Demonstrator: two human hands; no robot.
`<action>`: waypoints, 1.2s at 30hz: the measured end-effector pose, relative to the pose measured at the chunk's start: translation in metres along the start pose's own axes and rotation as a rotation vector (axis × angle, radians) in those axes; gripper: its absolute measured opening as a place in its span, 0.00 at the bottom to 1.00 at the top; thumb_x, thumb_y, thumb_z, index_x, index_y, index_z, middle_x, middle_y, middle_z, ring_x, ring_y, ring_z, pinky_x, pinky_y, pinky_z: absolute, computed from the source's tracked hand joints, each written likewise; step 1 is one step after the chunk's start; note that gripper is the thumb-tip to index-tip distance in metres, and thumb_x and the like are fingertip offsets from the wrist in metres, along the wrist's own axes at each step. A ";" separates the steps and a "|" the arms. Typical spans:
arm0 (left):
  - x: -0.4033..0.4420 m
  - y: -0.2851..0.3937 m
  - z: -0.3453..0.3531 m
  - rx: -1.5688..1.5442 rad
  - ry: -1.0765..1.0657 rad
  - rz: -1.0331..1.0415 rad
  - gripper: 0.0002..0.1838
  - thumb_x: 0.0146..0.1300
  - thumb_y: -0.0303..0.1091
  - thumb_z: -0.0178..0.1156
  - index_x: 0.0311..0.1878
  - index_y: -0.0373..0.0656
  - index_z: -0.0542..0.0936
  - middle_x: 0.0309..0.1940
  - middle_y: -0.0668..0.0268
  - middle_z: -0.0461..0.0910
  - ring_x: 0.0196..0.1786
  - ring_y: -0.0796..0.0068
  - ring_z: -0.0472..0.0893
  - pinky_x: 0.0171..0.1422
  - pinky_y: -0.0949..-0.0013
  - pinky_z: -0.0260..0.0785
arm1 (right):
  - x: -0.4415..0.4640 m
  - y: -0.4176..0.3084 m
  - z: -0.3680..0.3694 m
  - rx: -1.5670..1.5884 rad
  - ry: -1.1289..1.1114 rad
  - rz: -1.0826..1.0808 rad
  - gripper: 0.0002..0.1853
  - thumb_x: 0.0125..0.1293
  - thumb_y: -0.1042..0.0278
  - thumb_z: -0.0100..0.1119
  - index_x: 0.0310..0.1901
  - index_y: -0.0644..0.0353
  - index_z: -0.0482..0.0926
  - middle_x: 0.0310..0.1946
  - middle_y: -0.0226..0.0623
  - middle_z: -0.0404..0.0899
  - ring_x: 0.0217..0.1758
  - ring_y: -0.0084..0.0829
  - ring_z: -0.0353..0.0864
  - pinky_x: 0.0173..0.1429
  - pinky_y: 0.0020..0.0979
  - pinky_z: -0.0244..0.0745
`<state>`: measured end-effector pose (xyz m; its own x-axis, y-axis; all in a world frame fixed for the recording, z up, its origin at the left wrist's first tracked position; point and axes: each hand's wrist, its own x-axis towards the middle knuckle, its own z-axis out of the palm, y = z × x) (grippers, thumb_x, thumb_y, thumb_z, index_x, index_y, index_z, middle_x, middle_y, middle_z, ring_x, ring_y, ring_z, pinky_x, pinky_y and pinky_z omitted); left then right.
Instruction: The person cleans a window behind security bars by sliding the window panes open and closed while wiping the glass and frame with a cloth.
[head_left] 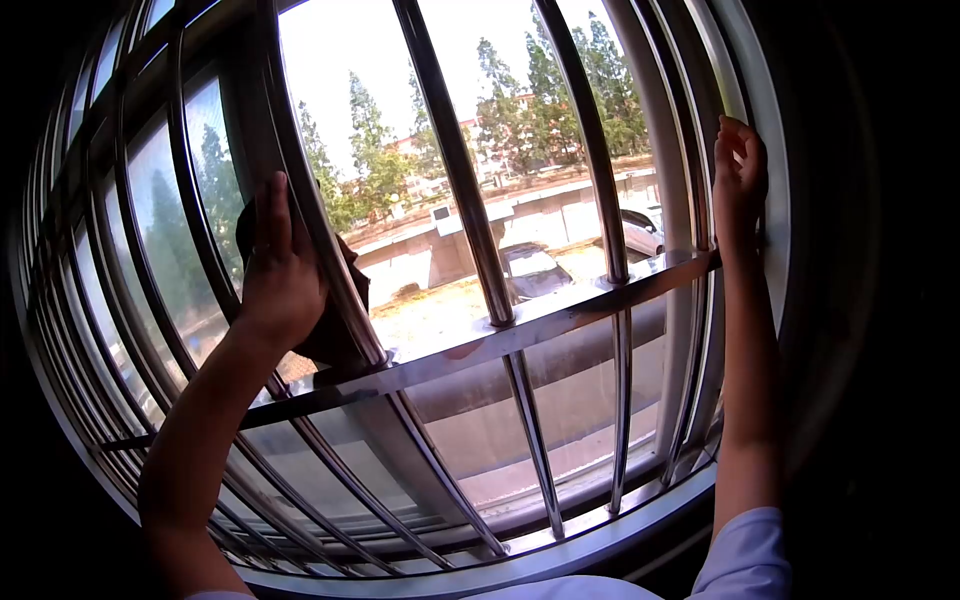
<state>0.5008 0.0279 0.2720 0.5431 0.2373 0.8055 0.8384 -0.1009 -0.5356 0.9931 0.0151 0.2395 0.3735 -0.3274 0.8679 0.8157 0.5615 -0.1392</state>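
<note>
My left hand (pixel 282 285) is raised among the metal bars, its fingers pointing up beside an upright bar (pixel 308 190). Behind and around those fingers is a dark, limp-looking piece (pixel 335 325), perhaps cloth; its kind cannot be made out. The palm is turned away, and part of the grip is hidden. On the far right, my right hand (pixel 741 185) is up by the side of the window frame (pixel 775 200). Its fingers are loosely bent with gaps between them, and nothing shows in them. Whether it touches the frame or the outer bar is unclear.
Shiny upright bars (pixel 455 150) cross the window, joined by a flat crossbar (pixel 540 325). A sliding glass pane (pixel 160 210) stands on the left. Below runs the sill (pixel 590 520). Outside are trees (pixel 370 130), a low wall (pixel 450 250) and parked cars (pixel 535 272).
</note>
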 end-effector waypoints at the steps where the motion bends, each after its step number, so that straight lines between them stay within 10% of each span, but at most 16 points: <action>1: -0.018 0.009 -0.002 -0.035 -0.040 0.036 0.40 0.59 0.34 0.62 0.70 0.24 0.55 0.75 0.42 0.35 0.77 0.39 0.44 0.76 0.54 0.55 | 0.006 0.015 -0.002 0.027 -0.058 0.043 0.13 0.66 0.74 0.58 0.52 0.55 0.79 0.46 0.35 0.81 0.51 0.29 0.79 0.57 0.32 0.74; 6: -0.035 0.013 -0.004 -0.032 -0.123 0.073 0.38 0.59 0.34 0.60 0.69 0.24 0.57 0.73 0.41 0.41 0.77 0.40 0.44 0.76 0.52 0.55 | 0.023 0.046 0.003 -0.199 -0.308 -0.132 0.40 0.44 0.42 0.78 0.57 0.53 0.77 0.53 0.43 0.74 0.61 0.42 0.72 0.65 0.43 0.66; 11: 0.024 -0.015 0.018 0.074 0.086 -0.017 0.38 0.62 0.36 0.55 0.72 0.30 0.55 0.76 0.46 0.40 0.78 0.41 0.43 0.75 0.51 0.55 | 0.016 0.069 0.013 -0.405 -0.331 -0.558 0.60 0.40 0.22 0.67 0.69 0.59 0.63 0.63 0.56 0.62 0.68 0.55 0.62 0.69 0.50 0.59; 15: 0.098 -0.039 -0.014 0.288 0.125 -0.139 0.35 0.62 0.39 0.54 0.71 0.34 0.62 0.73 0.41 0.48 0.75 0.33 0.46 0.74 0.47 0.55 | 0.010 0.080 0.014 -0.421 -0.371 -0.465 0.55 0.46 0.37 0.73 0.72 0.56 0.59 0.66 0.55 0.59 0.72 0.54 0.55 0.73 0.51 0.53; 18: 0.146 -0.079 -0.009 0.246 0.413 -0.305 0.31 0.59 0.36 0.57 0.67 0.38 0.66 0.64 0.42 0.61 0.63 0.40 0.67 0.66 0.47 0.63 | 0.013 0.072 0.007 -0.385 -0.347 -0.389 0.50 0.48 0.46 0.73 0.72 0.49 0.60 0.66 0.51 0.60 0.72 0.53 0.58 0.73 0.51 0.54; 22: 0.186 -0.099 0.006 0.257 0.568 -0.442 0.21 0.64 0.35 0.51 0.61 0.47 0.72 0.54 0.51 0.70 0.58 0.53 0.73 0.59 0.54 0.69 | 0.014 0.053 -0.001 -0.552 -0.253 -0.491 0.32 0.64 0.88 0.42 0.69 0.51 0.64 0.61 0.45 0.70 0.68 0.45 0.66 0.73 0.41 0.59; 28: 0.211 -0.112 0.033 -0.340 0.732 -0.604 0.22 0.69 0.34 0.44 0.64 0.39 0.68 0.64 0.49 0.65 0.63 0.47 0.69 0.60 0.54 0.70 | 0.013 0.080 -0.006 -0.649 -0.270 -0.497 0.26 0.70 0.80 0.37 0.69 0.55 0.63 0.63 0.46 0.69 0.69 0.43 0.66 0.73 0.40 0.60; 31: 0.162 -0.089 0.045 0.380 0.440 -0.305 0.35 0.69 0.49 0.49 0.71 0.36 0.59 0.70 0.41 0.54 0.73 0.42 0.57 0.73 0.54 0.59 | 0.012 0.085 -0.013 -0.672 -0.318 -0.461 0.26 0.70 0.80 0.37 0.69 0.57 0.62 0.64 0.46 0.68 0.69 0.44 0.66 0.73 0.40 0.60; 33: 0.106 -0.038 0.008 0.452 -0.015 -0.266 0.43 0.65 0.56 0.52 0.73 0.35 0.55 0.71 0.38 0.51 0.74 0.40 0.53 0.75 0.51 0.56 | 0.014 0.093 -0.015 -0.667 -0.333 -0.488 0.25 0.70 0.79 0.37 0.69 0.58 0.63 0.64 0.46 0.69 0.69 0.44 0.66 0.72 0.40 0.61; 36: 0.052 -0.031 0.014 0.394 -0.150 0.036 0.39 0.63 0.49 0.53 0.72 0.32 0.59 0.72 0.35 0.49 0.73 0.31 0.51 0.74 0.39 0.48 | 0.021 0.103 -0.012 -0.629 -0.303 -0.521 0.25 0.67 0.83 0.45 0.66 0.55 0.67 0.60 0.45 0.72 0.66 0.45 0.69 0.70 0.40 0.64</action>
<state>0.5023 0.0564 0.3269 0.5345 0.3809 0.7545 0.7219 0.2585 -0.6419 1.0903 0.0569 0.2380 -0.1758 -0.1591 0.9715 0.9760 -0.1566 0.1510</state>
